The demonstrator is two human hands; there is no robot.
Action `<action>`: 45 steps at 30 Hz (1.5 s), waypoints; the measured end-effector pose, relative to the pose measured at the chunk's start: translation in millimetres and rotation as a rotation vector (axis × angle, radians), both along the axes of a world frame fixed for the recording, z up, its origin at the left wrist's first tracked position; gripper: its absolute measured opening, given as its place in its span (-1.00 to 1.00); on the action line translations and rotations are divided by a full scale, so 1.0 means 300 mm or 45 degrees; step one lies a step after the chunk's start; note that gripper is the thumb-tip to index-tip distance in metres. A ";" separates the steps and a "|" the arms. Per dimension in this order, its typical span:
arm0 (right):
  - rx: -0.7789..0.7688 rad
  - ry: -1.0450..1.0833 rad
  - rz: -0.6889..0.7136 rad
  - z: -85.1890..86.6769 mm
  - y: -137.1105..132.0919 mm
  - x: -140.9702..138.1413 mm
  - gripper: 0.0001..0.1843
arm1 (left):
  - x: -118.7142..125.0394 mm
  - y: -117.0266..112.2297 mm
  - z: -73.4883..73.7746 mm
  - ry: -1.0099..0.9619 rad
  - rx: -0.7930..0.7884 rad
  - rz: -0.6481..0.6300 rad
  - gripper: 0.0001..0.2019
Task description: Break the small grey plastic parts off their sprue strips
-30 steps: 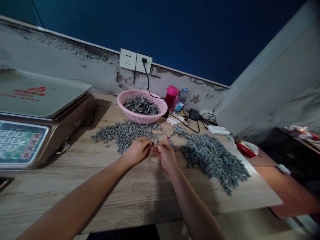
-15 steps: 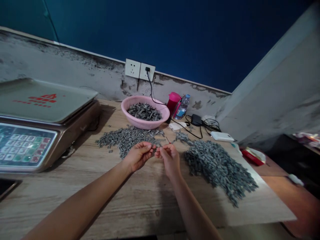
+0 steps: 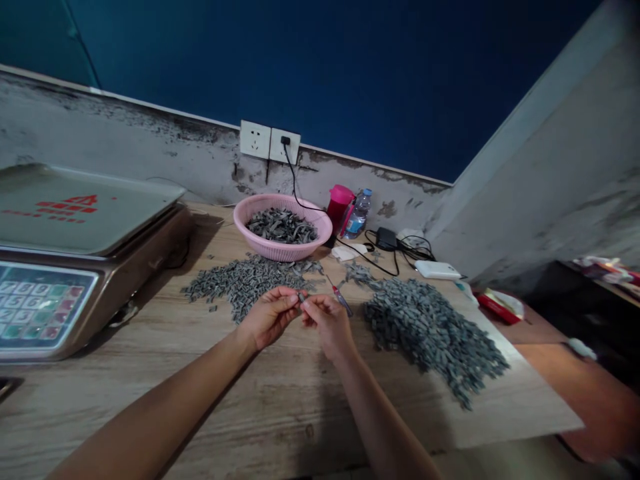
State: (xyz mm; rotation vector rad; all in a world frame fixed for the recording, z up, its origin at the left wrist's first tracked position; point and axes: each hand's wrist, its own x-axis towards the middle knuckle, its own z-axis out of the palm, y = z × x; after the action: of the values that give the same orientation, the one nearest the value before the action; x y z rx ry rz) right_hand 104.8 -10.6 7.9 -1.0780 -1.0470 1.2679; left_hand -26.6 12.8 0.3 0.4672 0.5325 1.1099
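Pinched between the fingertips of my left hand (image 3: 274, 313) and my right hand (image 3: 326, 321) is a small grey piece (image 3: 301, 297), too small to tell its kind. Both hands are closed on it, close together above the table. Just beyond my right hand lies a small screwdriver-like tool (image 3: 342, 299) with a red and dark handle and a thin shaft. A heap of small grey pieces (image 3: 250, 280) spreads behind my left hand. To the right of my right hand lies a larger pile of grey pieces (image 3: 430, 333).
A pink basket (image 3: 283, 251) of grey strips stands at the back, beside a pink-lidded cup (image 3: 340, 203) and a water bottle (image 3: 359, 215). Black cables and an adapter (image 3: 386, 239) lie near a white device (image 3: 437, 270). A weighing scale (image 3: 90, 267) stands at left.
My hands have come closer together around the small grey piece, the right one moving left. The tool beyond my right hand shows more fully. The whole view has shifted slightly.
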 end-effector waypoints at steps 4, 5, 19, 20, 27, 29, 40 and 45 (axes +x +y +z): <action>-0.044 -0.085 0.001 -0.003 0.001 0.004 -0.82 | 0.004 -0.002 0.000 0.027 0.034 0.020 -0.84; -0.055 -0.086 0.007 -0.002 0.001 0.004 -0.82 | 0.005 -0.002 -0.001 0.033 0.040 0.023 -0.82; -0.081 0.117 -0.012 0.001 0.003 0.004 -0.76 | -0.002 0.004 -0.020 0.075 0.201 0.011 -0.60; -0.081 0.157 -0.001 -0.001 0.004 0.005 -0.76 | -0.002 0.003 -0.020 0.080 0.201 0.006 -0.59; -0.025 0.145 0.060 -0.001 -0.003 0.013 -0.72 | -0.003 -0.007 0.004 0.185 0.290 -0.051 -0.57; 0.079 -0.026 0.089 0.010 -0.006 0.022 -0.70 | -0.011 -0.002 0.007 0.235 0.354 -0.084 -0.55; -0.220 0.274 0.193 0.017 -0.004 0.035 -0.83 | -0.004 -0.036 0.013 1.232 1.029 0.202 -0.77; -0.283 0.431 0.204 0.015 -0.005 0.024 -0.76 | -0.011 -0.042 0.003 1.519 1.392 0.513 -0.91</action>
State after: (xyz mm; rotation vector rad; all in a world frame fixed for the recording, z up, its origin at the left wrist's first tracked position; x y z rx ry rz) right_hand 112.0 -12.2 12.3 -0.9131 -0.7580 1.6612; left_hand -29.8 0.4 1.2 2.1180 1.0430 1.3770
